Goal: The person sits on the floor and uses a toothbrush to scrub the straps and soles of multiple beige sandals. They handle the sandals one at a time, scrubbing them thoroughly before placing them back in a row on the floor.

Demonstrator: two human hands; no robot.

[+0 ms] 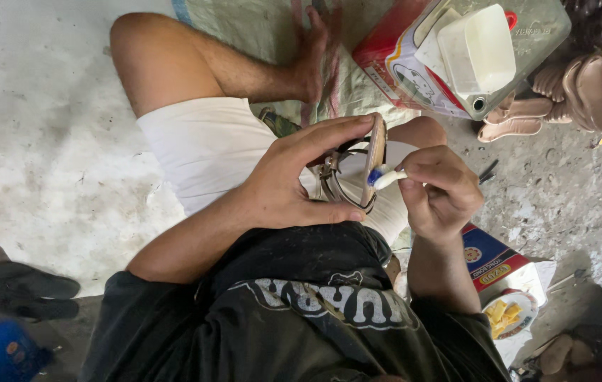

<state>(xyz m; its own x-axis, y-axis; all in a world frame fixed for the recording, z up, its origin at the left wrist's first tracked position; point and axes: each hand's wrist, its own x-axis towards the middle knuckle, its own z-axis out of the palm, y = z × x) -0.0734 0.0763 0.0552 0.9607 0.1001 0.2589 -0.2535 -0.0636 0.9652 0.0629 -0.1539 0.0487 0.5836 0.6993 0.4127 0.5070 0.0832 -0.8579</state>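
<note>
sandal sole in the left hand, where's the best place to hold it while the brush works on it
Grip the sandal sole by its two ends, as the left hand does: fingers on the top end, thumb under the bottom end, coming from the strap side. It stands on edge, so the face toward the brush in the right hand stays open.

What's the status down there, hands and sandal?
Left hand grips strappy sandal on edge over the lap. Right hand holds small brush, tip at the sole's edge. Nothing between them.

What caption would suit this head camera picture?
Seated on the floor, left hand grips a strappy sandal edge-on while right hand presses a small white brush against its sole.
</note>
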